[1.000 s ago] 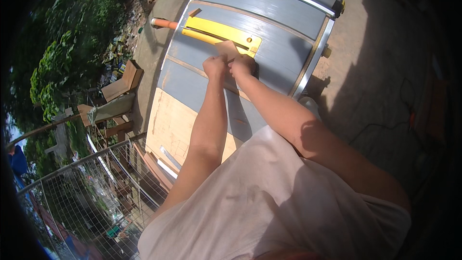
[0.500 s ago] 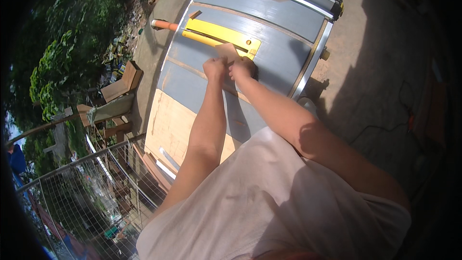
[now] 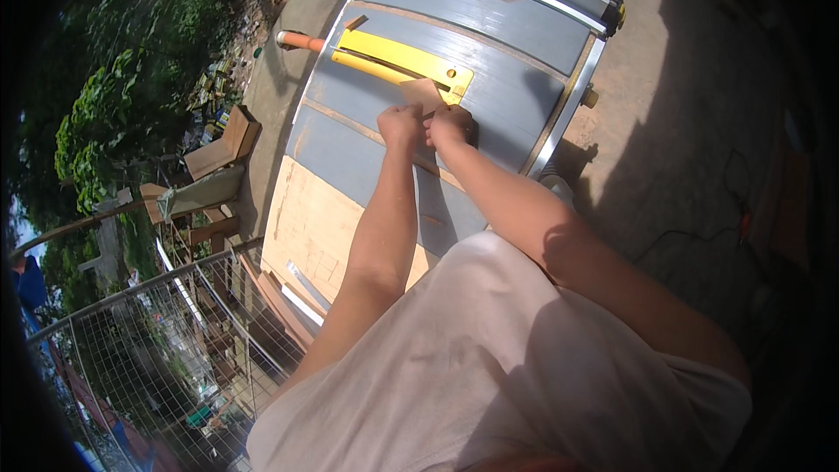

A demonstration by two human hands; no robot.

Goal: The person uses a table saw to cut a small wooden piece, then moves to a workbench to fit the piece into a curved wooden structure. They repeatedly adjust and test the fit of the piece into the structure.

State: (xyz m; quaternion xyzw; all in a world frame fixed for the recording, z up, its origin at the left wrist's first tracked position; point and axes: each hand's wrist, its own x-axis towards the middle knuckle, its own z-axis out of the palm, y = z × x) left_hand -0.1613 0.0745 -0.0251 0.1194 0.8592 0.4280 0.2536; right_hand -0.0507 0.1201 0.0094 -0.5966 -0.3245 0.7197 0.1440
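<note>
A small flat piece of wood (image 3: pixel 422 93) is between my two hands, over the near right end of the yellow throat plate (image 3: pixel 411 54) of a grey table saw (image 3: pixel 516 105). My left hand (image 3: pixel 400 125) is closed, its fingers gripping the wood's left near side. Close beside it, my right hand (image 3: pixel 449 125) is closed around the right near side. The fingertips are partly hidden, and a dark patch of shadow lies next to the right hand. A long slot runs along the yellow plate.
A wood offcut (image 3: pixel 357 22) lies by the plate's far left end. An orange round-ended part (image 3: pixel 301 40) juts past the table's left edge. Nearer me is a pale plywood panel (image 3: pixel 315 218). A metal rail (image 3: pixel 559 135) runs along the right side; wire fencing (image 3: pixel 166 332) stands at left.
Both hands and the piece of wood have shifted slightly to the right along the yellow plate. The grip looks the same.
</note>
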